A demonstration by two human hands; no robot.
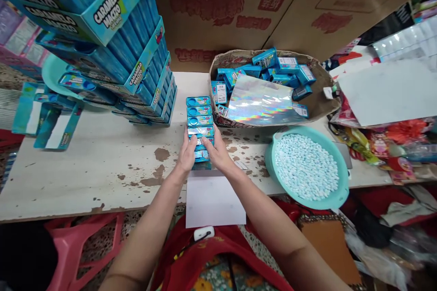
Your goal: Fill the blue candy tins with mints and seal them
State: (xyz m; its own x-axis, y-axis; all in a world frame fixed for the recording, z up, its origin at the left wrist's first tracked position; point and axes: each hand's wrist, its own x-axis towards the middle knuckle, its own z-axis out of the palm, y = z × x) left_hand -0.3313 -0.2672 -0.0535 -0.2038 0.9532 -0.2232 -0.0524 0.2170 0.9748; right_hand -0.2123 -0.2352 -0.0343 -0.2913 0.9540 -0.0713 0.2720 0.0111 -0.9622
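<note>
A row of several small blue candy boxes (200,121) stands in front of me on the worn white table, their tops facing up. My left hand (187,151) presses on the row's left side, its thumb over the tops of the nearer boxes. From the right, my right hand (217,149) closes on the same boxes, the two thumbs almost meeting. Both hands' fingers are partly hidden behind the boxes. Under my wrists lies a white sheet (215,200) that juts past the table's front edge.
Tall stacked display trays (136,77) of blue boxes rise at the left. Behind, a cut-down carton (324,100) holds loose blue boxes and a shiny sheet (261,100). A turquoise basin (269,159) of pale candies sits right. Flattened blue cartons (56,129) lie left.
</note>
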